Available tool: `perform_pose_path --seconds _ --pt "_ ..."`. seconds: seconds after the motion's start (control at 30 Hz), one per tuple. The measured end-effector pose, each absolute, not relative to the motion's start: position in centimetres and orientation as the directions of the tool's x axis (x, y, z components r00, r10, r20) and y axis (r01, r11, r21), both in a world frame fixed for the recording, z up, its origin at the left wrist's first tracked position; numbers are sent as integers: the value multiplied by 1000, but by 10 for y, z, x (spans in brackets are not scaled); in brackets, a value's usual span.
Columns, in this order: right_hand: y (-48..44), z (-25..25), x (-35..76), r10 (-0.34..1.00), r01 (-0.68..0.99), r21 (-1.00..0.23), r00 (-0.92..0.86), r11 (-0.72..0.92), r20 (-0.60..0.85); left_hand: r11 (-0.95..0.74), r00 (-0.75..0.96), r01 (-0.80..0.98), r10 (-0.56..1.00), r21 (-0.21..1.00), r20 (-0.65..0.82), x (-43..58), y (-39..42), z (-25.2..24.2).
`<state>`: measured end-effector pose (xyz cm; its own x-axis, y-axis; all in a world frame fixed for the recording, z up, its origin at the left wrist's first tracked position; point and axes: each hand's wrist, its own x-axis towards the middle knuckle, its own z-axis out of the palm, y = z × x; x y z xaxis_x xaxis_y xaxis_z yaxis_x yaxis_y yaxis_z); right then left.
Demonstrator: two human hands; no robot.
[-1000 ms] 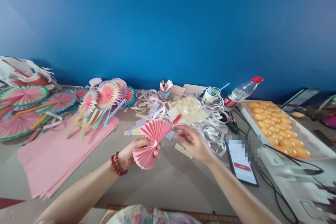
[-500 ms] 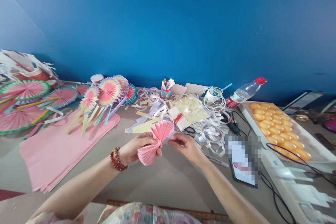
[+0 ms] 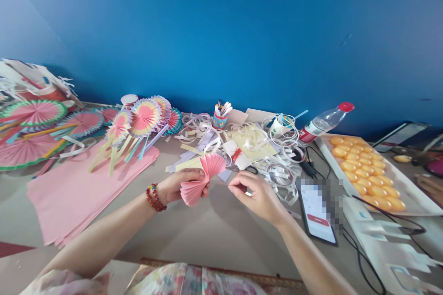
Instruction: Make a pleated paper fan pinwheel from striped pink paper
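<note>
A pink pleated paper fan (image 3: 194,190), pinched at its middle and flaring at both ends, is gripped in my left hand (image 3: 176,185). My left thumb lies over its centre and the fingertips show beneath. To the right, my right hand (image 3: 254,193) is closed in a pinch of thumb and forefinger, apart from the paper. A faint thin thread seems to run from the fan's middle to that pinch. Behind the hands lie yellow and lilac paper strips (image 3: 188,164) and white curled strips (image 3: 277,173).
Finished paper rosettes (image 3: 146,117) and stacked pink sheets (image 3: 86,193) lie left. A pen cup (image 3: 219,121) stands by the blue wall. Rightward are a plastic bottle (image 3: 325,122), a phone (image 3: 316,214), a tray of yellow egg-like objects (image 3: 424,203) and black cables (image 3: 362,256).
My right hand has drawn away to the right from the fan, widening the gap. The fan in my left hand has risen slightly in view and turned a little.
</note>
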<state>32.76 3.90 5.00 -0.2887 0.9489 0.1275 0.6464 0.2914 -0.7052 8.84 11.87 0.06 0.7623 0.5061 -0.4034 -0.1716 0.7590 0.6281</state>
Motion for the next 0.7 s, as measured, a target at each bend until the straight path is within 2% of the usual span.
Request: perform_pose_path --seconds 0.27,0.47,0.57,0.7 --pt "39 59 331 944 671 -672 -301 313 139 790 759 -104 456 605 -465 87 127 -3" --pt "40 65 332 939 709 -629 -329 317 103 698 723 -48 518 714 -457 88 125 0" --pt "41 66 335 945 777 -560 -325 288 36 596 690 11 576 803 -438 87 125 4" --pt "43 67 338 950 889 -382 -303 253 -76 440 622 118 666 890 -412 87 126 9"
